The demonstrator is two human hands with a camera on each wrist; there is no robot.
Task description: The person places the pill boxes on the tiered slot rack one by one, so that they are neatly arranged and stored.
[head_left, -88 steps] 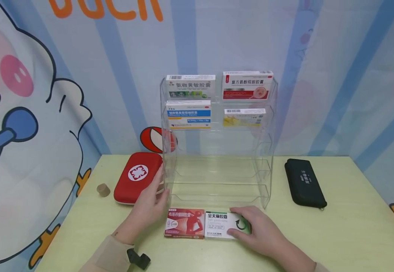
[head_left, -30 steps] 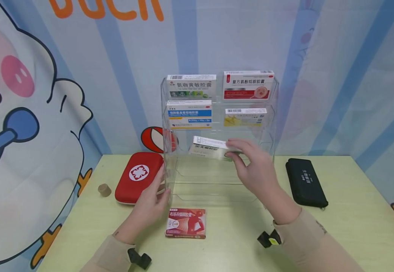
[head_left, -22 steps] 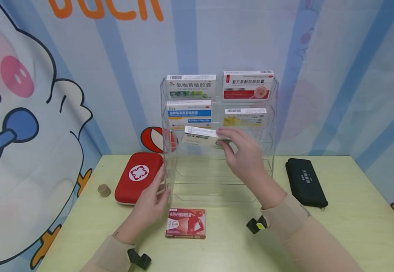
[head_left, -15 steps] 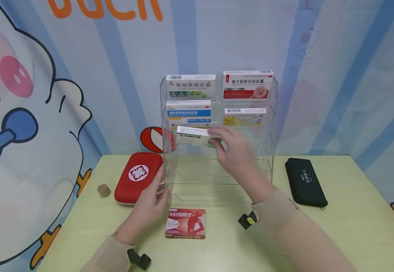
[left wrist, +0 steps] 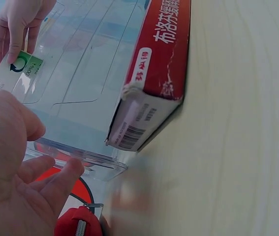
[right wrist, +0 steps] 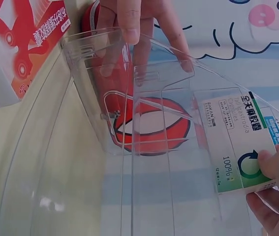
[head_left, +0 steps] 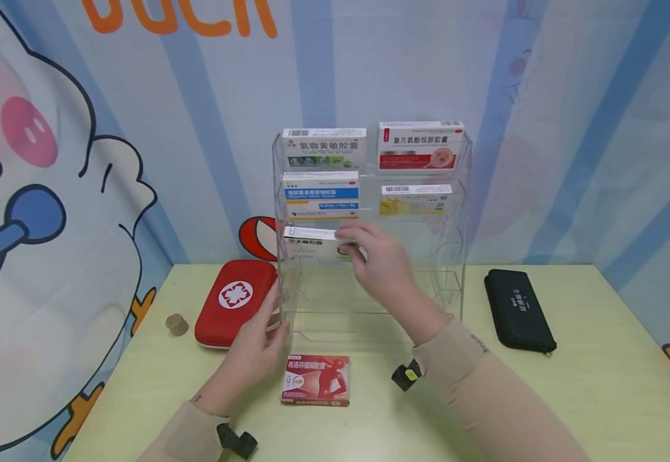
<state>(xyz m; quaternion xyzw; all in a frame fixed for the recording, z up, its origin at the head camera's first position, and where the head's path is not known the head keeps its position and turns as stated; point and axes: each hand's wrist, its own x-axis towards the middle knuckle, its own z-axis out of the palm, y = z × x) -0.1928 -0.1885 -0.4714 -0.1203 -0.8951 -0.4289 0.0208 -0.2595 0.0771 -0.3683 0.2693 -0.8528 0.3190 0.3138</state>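
A clear plastic display rack [head_left: 369, 312] with stepped tiers stands on the table. My right hand [head_left: 382, 263] pinches the right end of a white and green medicine box [head_left: 312, 247], thumb in front and fingers behind. This box is at the left of the third tier, under a blue, white and yellow medicine box [head_left: 320, 194]. With my left hand [head_left: 258, 340] I grip the rack's lower left side; in the left wrist view its thumb and fingers are around the clear edge [left wrist: 80, 153]. A red medicine box [head_left: 315, 380] lies flat before the rack.
Upper tiers hold a white-green box [head_left: 325, 147], a white-red box [head_left: 420, 146] and a yellow-white box [head_left: 416, 200]. A red first-aid case [head_left: 235, 301] and small brown cylinder [head_left: 176, 324] lie left, a black zip pouch [head_left: 520, 311] right. A printed cloth [head_left: 369, 64] hangs behind.
My right hand has lifted the white and green box from the table beside the red box, then carried it up and left to the third tier. My left hand has stayed at the rack.
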